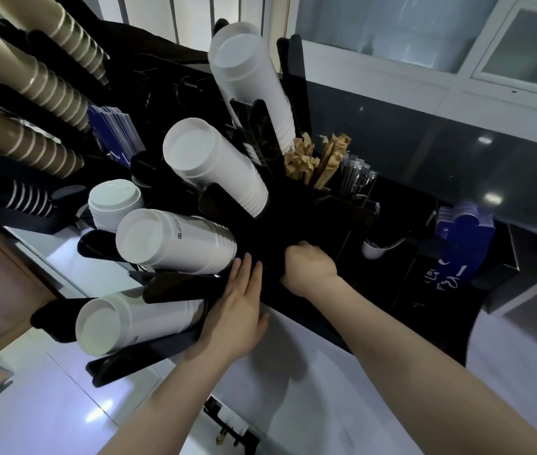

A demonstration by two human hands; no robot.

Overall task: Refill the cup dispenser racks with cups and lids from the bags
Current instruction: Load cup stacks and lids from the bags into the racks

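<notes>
The black rack [280, 231] holds four white cup stacks [175, 239] with long axes fanning up and left from its base — there the left hand [241, 307] presses flat, empty, and the right hand [308, 264] curls, contents hidden.

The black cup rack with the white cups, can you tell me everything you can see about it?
The black cup rack looks like dark, slightly shiny plastic. Flat rounded arms fan out from its base, and between them sit four stacks of white cups, bottoms towards the camera. It stands on a white counter beside brown packets. The left hand lies flat against its base with straight fingers. The right hand is curled against the base; what it grips is hidden.
</notes>
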